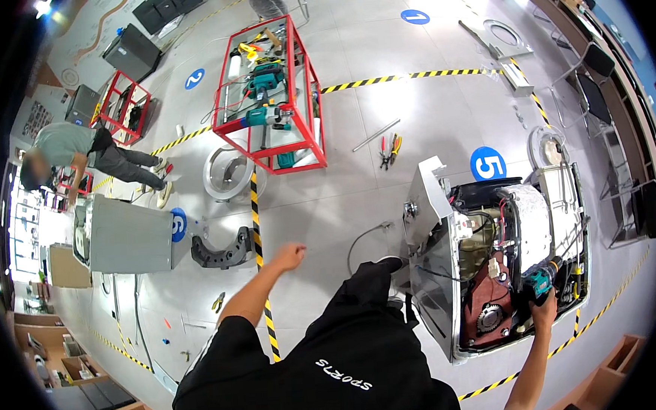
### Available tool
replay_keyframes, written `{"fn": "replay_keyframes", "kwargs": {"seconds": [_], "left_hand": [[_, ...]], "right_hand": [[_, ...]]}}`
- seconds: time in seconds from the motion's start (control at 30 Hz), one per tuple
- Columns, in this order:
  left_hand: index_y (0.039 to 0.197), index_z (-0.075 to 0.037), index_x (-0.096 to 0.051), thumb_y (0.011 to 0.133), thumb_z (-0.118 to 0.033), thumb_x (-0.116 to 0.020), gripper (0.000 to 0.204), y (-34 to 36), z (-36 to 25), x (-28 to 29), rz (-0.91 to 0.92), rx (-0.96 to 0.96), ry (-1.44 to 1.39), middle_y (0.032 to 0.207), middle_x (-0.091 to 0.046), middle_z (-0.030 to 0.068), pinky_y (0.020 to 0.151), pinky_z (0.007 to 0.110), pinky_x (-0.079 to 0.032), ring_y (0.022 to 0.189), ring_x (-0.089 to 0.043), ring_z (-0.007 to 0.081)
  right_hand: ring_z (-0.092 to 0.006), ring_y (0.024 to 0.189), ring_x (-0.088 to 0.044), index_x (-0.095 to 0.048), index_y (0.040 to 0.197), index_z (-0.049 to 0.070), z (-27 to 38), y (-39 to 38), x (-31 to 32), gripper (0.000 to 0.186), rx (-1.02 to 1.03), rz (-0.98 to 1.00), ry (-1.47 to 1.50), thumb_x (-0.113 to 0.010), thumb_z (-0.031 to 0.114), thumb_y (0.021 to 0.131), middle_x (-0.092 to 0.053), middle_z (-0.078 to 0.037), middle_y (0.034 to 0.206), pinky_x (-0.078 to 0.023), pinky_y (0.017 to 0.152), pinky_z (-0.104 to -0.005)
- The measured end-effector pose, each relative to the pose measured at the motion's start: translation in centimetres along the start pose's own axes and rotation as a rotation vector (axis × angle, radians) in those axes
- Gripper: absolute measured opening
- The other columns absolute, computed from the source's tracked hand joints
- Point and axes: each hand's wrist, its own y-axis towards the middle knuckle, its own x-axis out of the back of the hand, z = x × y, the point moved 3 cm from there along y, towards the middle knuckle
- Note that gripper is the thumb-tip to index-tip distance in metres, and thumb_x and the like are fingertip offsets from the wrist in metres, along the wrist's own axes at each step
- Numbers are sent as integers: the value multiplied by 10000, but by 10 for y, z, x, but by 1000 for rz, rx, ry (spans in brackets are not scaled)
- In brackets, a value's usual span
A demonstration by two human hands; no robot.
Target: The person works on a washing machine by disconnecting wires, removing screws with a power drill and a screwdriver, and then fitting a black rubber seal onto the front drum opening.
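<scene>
My right hand [545, 309] grips a teal cordless drill [537, 282]. The drill is over the insides of an opened washing machine [439, 303] that lies to my right. Beside the drill, a white rounded drum housing [532, 226], a reddish-brown plate with a round metal part [491, 317] and loose wires show inside the casing. Whether the drill's tip touches a part is hidden. My left hand [292, 257] hangs above the floor with its fingers curled in and nothing visible in them. A grey cable [367, 235] trails over the floor between it and the machine.
A red-framed tool cart [316, 130] with power tools stands ahead. On the floor lie red and yellow pliers [395, 148], a metal rod [376, 135], a round door ring [225, 174] and a dark curved weight [224, 250]. Another person [118, 154] bends over a grey machine [131, 232] at left.
</scene>
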Motion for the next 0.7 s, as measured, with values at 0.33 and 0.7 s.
{"fn": "replay_keyframes", "kwargs": {"seconds": [0.33,0.7], "left_hand": [[1335,-73,-374,674,-174,-748,767,139,-43,222,-566,-183,597,1181,-494,163,905,451,-422,1102,-479,336],[1420,-119,-251,557,-249,-864,1066,294,-23,283,-342,-202,874,1031,-571,167,797,387,-484,920,-585,327]], "right_hand": [[-377,1187,-443,-342,1391,54,20,-60,45,719,3,-340,53,-673,39,754,-467,-230,1278,-363,994,-427],[-140,880,-562,-407,1352,53,139,-325,1,505,-715,-243,560,-531,8,864,-570,-85,1045,-486,782,-256]]}}
